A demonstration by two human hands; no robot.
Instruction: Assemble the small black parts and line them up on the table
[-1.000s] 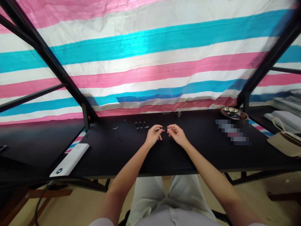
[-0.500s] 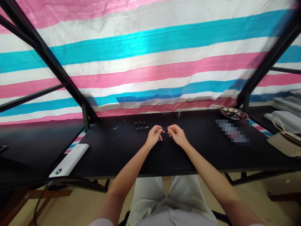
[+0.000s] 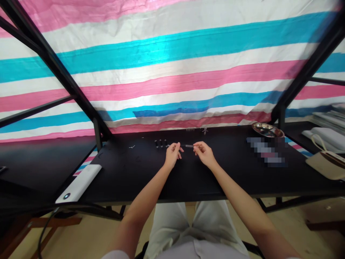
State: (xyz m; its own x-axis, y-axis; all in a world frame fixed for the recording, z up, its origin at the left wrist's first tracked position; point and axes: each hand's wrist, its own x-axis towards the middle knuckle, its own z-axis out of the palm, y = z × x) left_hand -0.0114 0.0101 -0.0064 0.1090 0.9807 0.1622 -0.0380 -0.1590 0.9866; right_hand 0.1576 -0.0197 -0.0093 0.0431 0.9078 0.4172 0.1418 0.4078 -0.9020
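My right hand (image 3: 204, 153) pinches the end of a thin, translucent tube (image 3: 189, 146), which points left toward my other hand. My left hand (image 3: 173, 154) is closed, thumb against fingers, on a small dark piece mostly hidden by the fingers. Whether the tube's left tip touches that piece is too small to tell. Just beyond my left hand stand three small black cylinders (image 3: 161, 143) with pale ends, side by side on the black table (image 3: 129, 172).
Several tiny pale coil-like pieces (image 3: 190, 130) lie in a row at the table's back edge, beside a small clear bundle (image 3: 205, 131). White scraps (image 3: 132, 146) lie left. A white power bank (image 3: 79, 183), a shiny metal dish (image 3: 268, 130) and a beige pouch (image 3: 326, 164) sit around the sides.
My hands have moved apart, the left one shifting slightly left. More of the translucent tube now shows between them, held at its right end by my right hand.
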